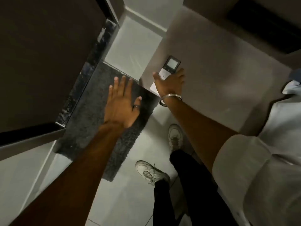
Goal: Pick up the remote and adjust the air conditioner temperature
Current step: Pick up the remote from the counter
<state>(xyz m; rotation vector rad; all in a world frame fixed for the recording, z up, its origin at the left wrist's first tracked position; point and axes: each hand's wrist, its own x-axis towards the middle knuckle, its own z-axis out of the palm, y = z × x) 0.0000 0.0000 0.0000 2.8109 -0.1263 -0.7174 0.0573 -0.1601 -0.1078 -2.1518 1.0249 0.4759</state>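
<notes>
The right hand is stretched forward from the lower right of the frame, palm down, with the thumb spread to the left. Its grip is open and lies on the lower half of the remote, not yet closed around it. A metal bangle sits on this wrist. The remote rests on the grey surface a little above the middle of the frame, near the surface's left edge; its dark screen end points to the upper part of the picture and stays uncovered beyond the fingers. To the right of the remote the surface is bare and wide.

The left hand hovers in the middle of the frame, fingers straight and spread, holding nothing, with a dark ring on the thumb. Under it lies a dark mat on the tiled floor. A dark door fills the upper left. 2 white shoes stand at lower centre.
</notes>
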